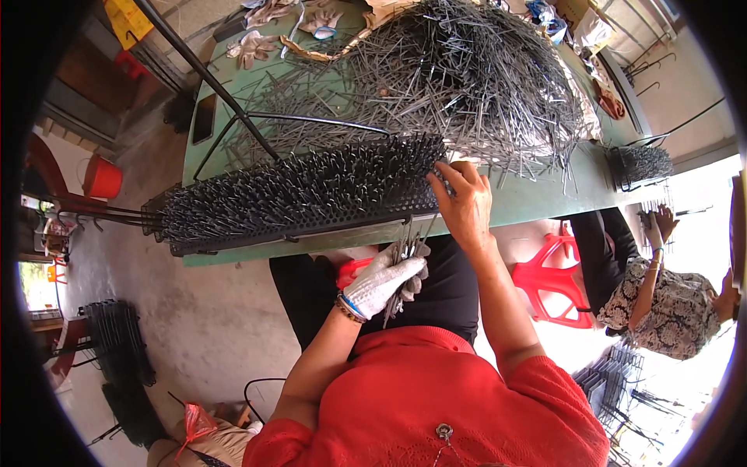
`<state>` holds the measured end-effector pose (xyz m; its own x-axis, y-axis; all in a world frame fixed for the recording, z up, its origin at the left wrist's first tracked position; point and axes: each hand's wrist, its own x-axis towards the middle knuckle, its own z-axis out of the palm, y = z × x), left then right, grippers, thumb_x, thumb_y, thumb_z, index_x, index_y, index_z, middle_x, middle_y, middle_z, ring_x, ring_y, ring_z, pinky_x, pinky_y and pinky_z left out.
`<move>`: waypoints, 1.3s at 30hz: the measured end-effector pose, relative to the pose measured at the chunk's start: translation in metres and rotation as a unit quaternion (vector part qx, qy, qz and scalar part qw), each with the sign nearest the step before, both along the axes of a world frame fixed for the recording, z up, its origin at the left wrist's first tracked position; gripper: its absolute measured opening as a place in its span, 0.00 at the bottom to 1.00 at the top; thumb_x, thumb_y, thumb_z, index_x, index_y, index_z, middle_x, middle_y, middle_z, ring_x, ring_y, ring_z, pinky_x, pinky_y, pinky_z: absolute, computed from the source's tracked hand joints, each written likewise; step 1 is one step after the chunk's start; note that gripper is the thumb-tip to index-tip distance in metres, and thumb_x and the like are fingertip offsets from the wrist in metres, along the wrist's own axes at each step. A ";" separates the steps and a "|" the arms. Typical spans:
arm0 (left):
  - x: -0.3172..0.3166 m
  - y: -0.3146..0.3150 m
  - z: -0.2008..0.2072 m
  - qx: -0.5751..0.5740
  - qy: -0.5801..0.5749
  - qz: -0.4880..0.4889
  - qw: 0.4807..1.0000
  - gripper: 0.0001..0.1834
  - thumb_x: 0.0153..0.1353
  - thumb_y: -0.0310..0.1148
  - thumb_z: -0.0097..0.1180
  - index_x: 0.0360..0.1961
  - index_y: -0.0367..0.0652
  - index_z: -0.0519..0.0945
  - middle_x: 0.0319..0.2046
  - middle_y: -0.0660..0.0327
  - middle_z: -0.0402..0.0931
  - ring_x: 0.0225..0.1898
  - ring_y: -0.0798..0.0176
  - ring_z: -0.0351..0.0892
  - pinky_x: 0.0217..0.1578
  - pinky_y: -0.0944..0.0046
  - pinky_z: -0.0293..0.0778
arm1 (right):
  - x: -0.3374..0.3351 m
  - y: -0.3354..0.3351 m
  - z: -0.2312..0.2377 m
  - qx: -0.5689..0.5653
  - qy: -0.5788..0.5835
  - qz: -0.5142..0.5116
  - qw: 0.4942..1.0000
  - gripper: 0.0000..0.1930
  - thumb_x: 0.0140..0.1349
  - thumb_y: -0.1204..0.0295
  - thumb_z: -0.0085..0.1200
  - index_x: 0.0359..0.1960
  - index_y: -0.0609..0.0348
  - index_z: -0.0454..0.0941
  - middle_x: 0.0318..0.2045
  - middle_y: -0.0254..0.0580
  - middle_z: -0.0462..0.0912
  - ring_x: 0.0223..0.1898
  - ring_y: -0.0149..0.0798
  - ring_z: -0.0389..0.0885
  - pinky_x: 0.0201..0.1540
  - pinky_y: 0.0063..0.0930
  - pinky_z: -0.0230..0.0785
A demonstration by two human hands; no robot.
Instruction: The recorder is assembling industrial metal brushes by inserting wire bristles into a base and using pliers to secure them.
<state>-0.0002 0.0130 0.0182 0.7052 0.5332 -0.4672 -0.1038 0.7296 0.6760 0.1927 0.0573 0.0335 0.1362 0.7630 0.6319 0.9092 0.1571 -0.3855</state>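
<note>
My left hand (383, 282), in a white knitted glove, is closed round a bundle of thin grey metal rods (408, 247) in front of my lap. Bare, my right hand (467, 204) reaches to the right end of a long black perforated rack (334, 219). Its fingertips are bent together at the rack's edge; whatever is between them is too small to make out. Many short dark rods (296, 187) stand upright, packed close in the rack's holes. Toward the right end some holes show bare.
A large heap of loose rods (498, 70) covers the green table (545, 196) behind the rack. Black metal bars (210, 78) rise over the rack's left part. Used gloves (253, 48) and a phone (204, 118) lie far left. A co-worker (661, 296) and red stool (548, 276) are at right.
</note>
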 end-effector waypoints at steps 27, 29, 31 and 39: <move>0.001 -0.004 -0.009 -0.034 -0.034 0.021 0.999 0.08 0.65 0.32 0.52 0.43 0.41 0.74 0.31 0.63 0.77 0.26 0.72 0.77 0.23 0.74 0.74 | -0.001 -0.005 0.004 0.002 0.281 0.033 0.959 0.07 0.59 0.77 0.59 0.39 0.62 0.82 0.25 0.35 0.82 0.22 0.22 0.73 0.26 0.18 0.66; 0.001 -0.005 -0.003 -0.022 -0.028 0.033 0.999 0.07 0.66 0.32 0.50 0.41 0.41 0.74 0.30 0.63 0.77 0.26 0.73 0.77 0.23 0.74 0.75 | -0.004 -0.004 0.001 -0.014 0.282 0.026 0.959 0.07 0.59 0.77 0.59 0.39 0.62 0.82 0.25 0.36 0.82 0.22 0.23 0.73 0.27 0.18 0.67; 0.001 -0.005 0.000 -0.022 -0.031 0.039 0.999 0.08 0.67 0.33 0.49 0.42 0.41 0.74 0.30 0.63 0.78 0.25 0.72 0.78 0.25 0.73 0.77 | -0.005 -0.002 -0.002 0.008 0.184 0.059 0.981 0.07 0.57 0.77 0.60 0.38 0.61 0.82 0.27 0.40 0.82 0.24 0.31 0.77 0.30 0.24 0.70; -0.002 -0.002 -0.003 -0.071 -0.050 0.019 0.996 0.09 0.65 0.33 0.54 0.44 0.45 0.74 0.30 0.64 0.77 0.25 0.73 0.76 0.21 0.74 0.70 | -0.008 -0.004 0.007 0.017 0.020 0.041 0.999 0.07 0.54 0.76 0.62 0.36 0.58 0.82 0.33 0.40 0.79 0.29 0.44 0.78 0.33 0.33 0.71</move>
